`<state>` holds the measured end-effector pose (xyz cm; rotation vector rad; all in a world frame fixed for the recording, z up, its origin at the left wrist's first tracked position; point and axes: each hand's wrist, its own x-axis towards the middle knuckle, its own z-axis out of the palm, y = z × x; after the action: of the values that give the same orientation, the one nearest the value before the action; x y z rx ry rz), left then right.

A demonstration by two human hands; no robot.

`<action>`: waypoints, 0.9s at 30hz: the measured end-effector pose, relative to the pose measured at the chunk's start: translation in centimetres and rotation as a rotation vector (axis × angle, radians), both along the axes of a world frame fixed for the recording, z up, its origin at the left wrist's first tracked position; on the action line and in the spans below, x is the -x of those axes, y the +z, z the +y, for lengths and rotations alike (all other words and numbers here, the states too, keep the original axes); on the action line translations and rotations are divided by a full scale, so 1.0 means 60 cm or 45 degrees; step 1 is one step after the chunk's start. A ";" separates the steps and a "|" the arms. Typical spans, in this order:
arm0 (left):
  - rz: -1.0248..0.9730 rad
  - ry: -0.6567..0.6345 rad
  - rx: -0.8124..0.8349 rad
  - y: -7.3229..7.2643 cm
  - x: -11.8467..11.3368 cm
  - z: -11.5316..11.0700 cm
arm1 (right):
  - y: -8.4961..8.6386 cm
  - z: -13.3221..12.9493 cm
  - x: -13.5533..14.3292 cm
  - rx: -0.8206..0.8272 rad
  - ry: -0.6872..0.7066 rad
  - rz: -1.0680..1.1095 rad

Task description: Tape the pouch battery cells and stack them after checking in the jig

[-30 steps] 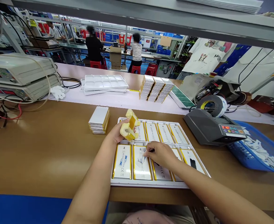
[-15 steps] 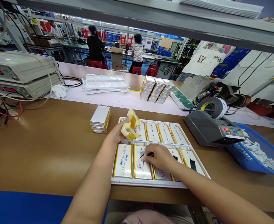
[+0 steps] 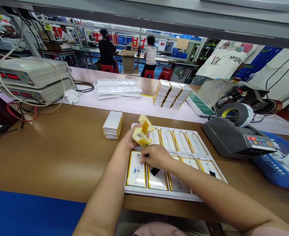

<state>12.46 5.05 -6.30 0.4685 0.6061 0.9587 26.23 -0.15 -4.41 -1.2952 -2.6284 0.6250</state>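
My left hand [image 3: 132, 136] is wrapped round a yellow notched block [image 3: 141, 133] above the back left of a white tray [image 3: 164, 195]. Flat white cells with yellow edges lie in the tray's compartments. My right hand [image 3: 156, 156] is pinched over the front-left cell [image 3: 136, 175], with a small dark piece and a clear film at its fingertips. A black strip [image 3: 155, 171] lies on the cell beside it, and another black strip [image 3: 212, 173] is on the front-right cell.
Left of the tray stands a stack of cells [image 3: 113, 124]. A tape dispenser [image 3: 237, 139] and a blue basket [image 3: 269, 170] are to the right. Behind are empty trays [image 3: 118, 87], stacked cells [image 3: 172, 94] and instruments [image 3: 33, 75]. A person in a white shirt [image 3: 223, 60] stands beyond.
My right hand has moved left from the second front cell to the first. A black strip now shows on the second cell. The whole view has shifted slightly.
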 end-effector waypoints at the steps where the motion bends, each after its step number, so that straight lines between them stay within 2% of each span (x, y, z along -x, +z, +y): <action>1: -0.011 -0.002 0.008 -0.002 0.000 0.001 | 0.000 -0.001 -0.002 0.008 0.050 -0.015; 4: -0.065 0.013 0.015 -0.006 0.000 0.004 | -0.001 -0.001 -0.013 0.093 0.132 -0.054; 9: -0.116 0.020 0.046 -0.006 0.000 0.005 | -0.013 -0.008 -0.009 -0.016 0.071 0.024; 12: -0.115 0.048 0.075 0.001 0.000 0.003 | -0.009 -0.022 0.006 -0.003 0.051 0.060; 14: -0.087 0.051 0.068 0.005 -0.001 0.002 | 0.004 -0.034 0.005 0.160 0.134 0.133; 16: -0.056 0.063 0.040 0.009 0.000 0.000 | 0.024 -0.042 -0.019 0.472 0.361 0.277; 18: -0.023 0.082 0.005 0.012 0.000 -0.001 | 0.044 -0.038 -0.074 0.748 0.551 0.459; 19: -0.002 0.092 -0.017 0.015 0.000 -0.001 | 0.052 -0.031 -0.113 0.802 0.550 0.563; 20: 0.028 0.076 -0.016 0.018 0.000 0.000 | 0.060 -0.021 -0.161 0.782 0.462 0.686; 21: 0.053 0.082 -0.029 0.021 0.000 0.002 | 0.067 -0.010 -0.216 0.686 0.295 0.821; 22: 0.078 0.066 -0.042 0.025 0.000 0.005 | 0.074 0.000 -0.277 0.518 0.057 0.986; 24: 0.145 0.045 -0.091 0.031 0.001 0.013 | 0.086 0.013 -0.404 -0.012 -0.587 1.286; 25: 0.192 0.070 -0.094 0.034 0.001 0.017 | 0.091 0.014 -0.466 -0.264 -0.943 1.302; 26: 0.218 0.100 -0.122 0.036 0.000 0.020 | 0.096 0.012 -0.522 -0.452 -1.328 1.181; 27: 0.255 0.107 -0.136 0.037 0.000 0.023 | 0.099 0.008 -0.570 -0.554 -1.722 0.932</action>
<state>12.47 6.40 -4.05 0.6437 0.7621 1.0349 60.43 0.31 1.51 -1.7740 -0.8660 0.1704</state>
